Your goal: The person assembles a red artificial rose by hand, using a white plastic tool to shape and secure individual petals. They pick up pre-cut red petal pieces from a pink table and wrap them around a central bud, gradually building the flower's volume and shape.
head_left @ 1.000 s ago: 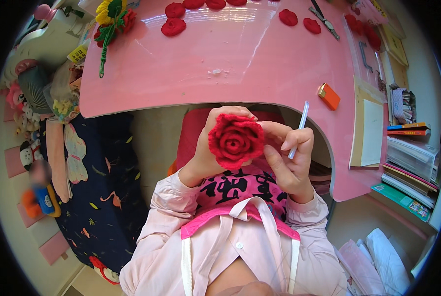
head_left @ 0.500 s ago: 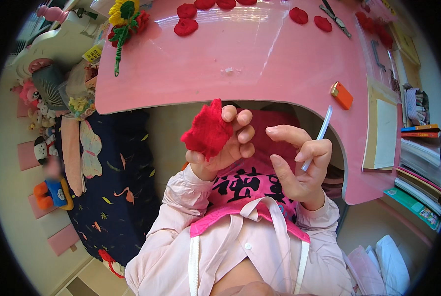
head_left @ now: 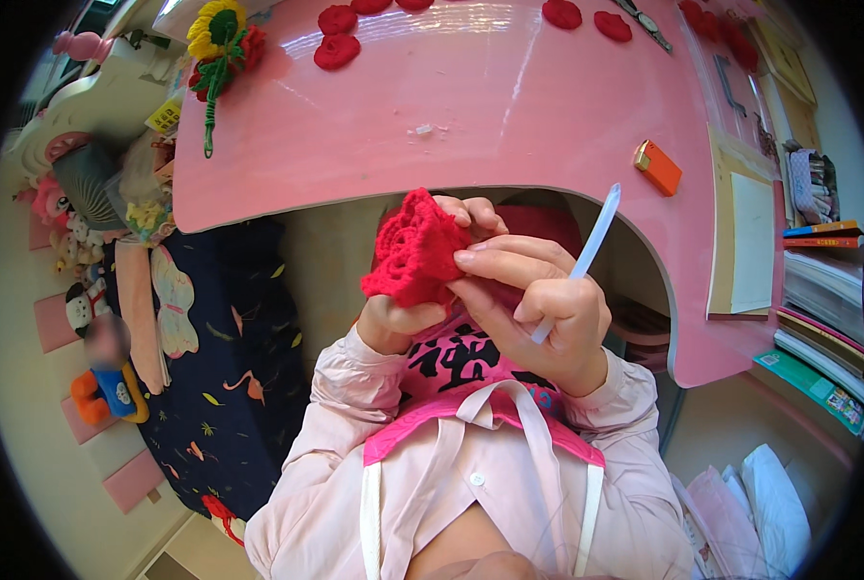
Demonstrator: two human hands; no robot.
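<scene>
We hold the red crochet flower point(head_left: 414, 249) up in front of our chest, just this side of the near edge of the pink table point(head_left: 509, 116). Our left hand point(head_left: 398, 314) grips it from below, fingers closed on its lower edge, with the fingertips point(head_left: 470, 211) showing over the top behind it. Our right hand point(head_left: 538, 309) comes in from the right: its forefinger and thumb lie pressed against the flower's right side, while the other fingers are curled shut around a white crochet hook point(head_left: 582, 259) that points up and to the right, away from the yarn.

We judge this to be a checking or shaping step, the flower being turned and pinched into form, not a stitch in progress, since the hook's end is clear of the work. The next move, as we see it, calls for steadying the flower with the left hand and bringing the hook's tip round to the edge.

Far on the table lie more red crochet pieces point(head_left: 337, 50), a yarn sunflower point(head_left: 214, 29) to the left and a small orange box point(head_left: 658, 166) to the right.
</scene>
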